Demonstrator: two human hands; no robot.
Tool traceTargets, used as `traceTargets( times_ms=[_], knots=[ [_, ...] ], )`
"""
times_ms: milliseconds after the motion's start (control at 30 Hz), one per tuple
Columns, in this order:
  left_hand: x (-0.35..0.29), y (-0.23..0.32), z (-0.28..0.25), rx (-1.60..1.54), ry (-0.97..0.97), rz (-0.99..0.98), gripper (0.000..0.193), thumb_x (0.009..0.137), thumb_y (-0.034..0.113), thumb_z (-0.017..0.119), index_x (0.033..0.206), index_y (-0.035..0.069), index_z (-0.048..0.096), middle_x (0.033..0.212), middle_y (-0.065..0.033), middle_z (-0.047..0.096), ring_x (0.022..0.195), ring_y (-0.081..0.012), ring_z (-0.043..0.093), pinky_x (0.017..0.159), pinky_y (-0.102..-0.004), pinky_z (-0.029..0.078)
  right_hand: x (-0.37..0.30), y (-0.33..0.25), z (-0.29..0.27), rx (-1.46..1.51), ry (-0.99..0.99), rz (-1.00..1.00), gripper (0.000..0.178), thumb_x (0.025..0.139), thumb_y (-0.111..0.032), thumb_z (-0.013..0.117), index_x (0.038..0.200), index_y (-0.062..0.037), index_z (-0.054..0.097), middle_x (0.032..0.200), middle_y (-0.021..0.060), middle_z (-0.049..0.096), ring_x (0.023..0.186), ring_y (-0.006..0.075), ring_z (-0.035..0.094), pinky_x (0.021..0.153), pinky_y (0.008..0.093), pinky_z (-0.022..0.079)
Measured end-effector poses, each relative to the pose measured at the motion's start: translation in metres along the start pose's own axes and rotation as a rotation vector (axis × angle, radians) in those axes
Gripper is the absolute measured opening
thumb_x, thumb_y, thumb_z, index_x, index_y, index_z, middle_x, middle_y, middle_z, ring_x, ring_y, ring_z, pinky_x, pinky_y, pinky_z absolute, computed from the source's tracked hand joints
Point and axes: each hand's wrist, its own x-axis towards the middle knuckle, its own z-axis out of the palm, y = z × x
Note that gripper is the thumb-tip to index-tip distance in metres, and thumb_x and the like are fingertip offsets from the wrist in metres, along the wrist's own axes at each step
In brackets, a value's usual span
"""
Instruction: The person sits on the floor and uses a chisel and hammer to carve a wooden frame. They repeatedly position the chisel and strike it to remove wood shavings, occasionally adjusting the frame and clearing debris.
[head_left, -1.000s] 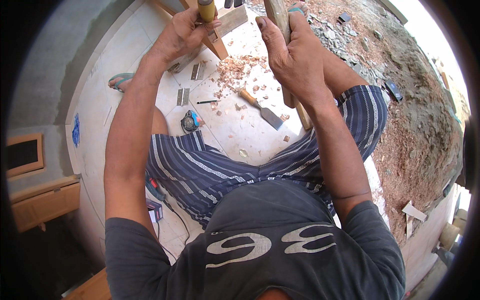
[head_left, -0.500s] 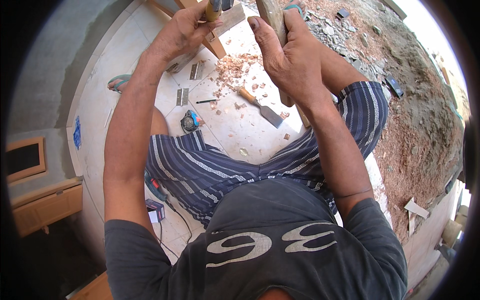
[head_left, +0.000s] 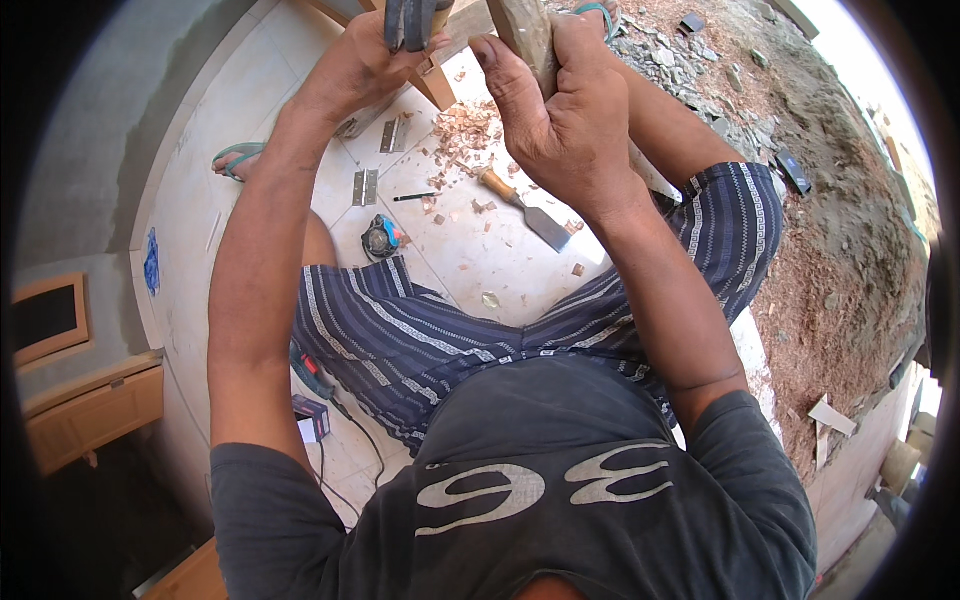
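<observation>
Wooden stick, pale and worn (head_left: 527, 35), sat clamped in the right hand (head_left: 560, 115) at the top; the left hand (head_left: 365, 65) gripped a dark tool handle (head_left: 408, 22); below lay a wood-handled chisel (head_left: 520, 207), scattered shavings (head_left: 470, 125), metal hinges (head_left: 366, 186) and a tape measure (head_left: 381, 237).

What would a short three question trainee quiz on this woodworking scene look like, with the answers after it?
1. True or false: the chisel lies on the tiled floor, in neither hand.
2. What does the right hand grip? A) a wooden handle B) a paint brush C) a glass bottle
3. What small round thing lies on the floor beside the person's left knee?

Key
1. True. It lies among wood shavings.
2. A. The left hand closes on a dark tool.
3. A tape measure.
</observation>
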Motion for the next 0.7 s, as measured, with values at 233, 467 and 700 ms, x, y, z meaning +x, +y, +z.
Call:
traceTargets(
  times_ms=[233,467,700],
  knots=[
    [0.003,0.008,0.005,0.004,-0.002,-0.132,0.026,0.102,0.01,0.07,0.126,0.001,0.066,0.111,-0.0107,0.075,0.104,-0.0189,0.072,0.095,-0.0355,0.059,0.007,0.005,-0.006,-0.229,-0.269,0.17,0.04,0.101,-0.033,0.069,0.095,0.003,0.052,0.063,0.025,0.064,0.06,0.0409,0.07,0.054,0.0461,0.055],
    [0.007,-0.012,-0.004,-0.002,-0.035,-0.17,0.026,0.102,0.008,0.067,0.127,0.0,0.066,0.113,-0.0101,0.075,0.104,-0.0178,0.071,0.097,-0.0342,0.056,0.011,-0.002,-0.003,-0.219,-0.2,0.135,0.045,0.102,-0.036,0.067,0.1,0.0074,0.054,0.065,0.0267,0.066,0.062,0.0424,0.072,0.058,0.0487,0.057],
    [0.006,-0.007,-0.002,-0.067,0.035,-0.153,0.028,0.102,0.007,0.066,0.129,0.0,0.065,0.117,-0.0102,0.074,0.107,-0.0182,0.069,0.099,-0.0347,0.054,0.036,-0.033,-0.015,-0.035,-0.223,0.177,0.028,0.103,-0.021,0.063,0.098,0.0048,0.052,0.071,0.0238,0.065,0.069,0.0404,0.069,0.07,0.049,0.055]
  ],
)
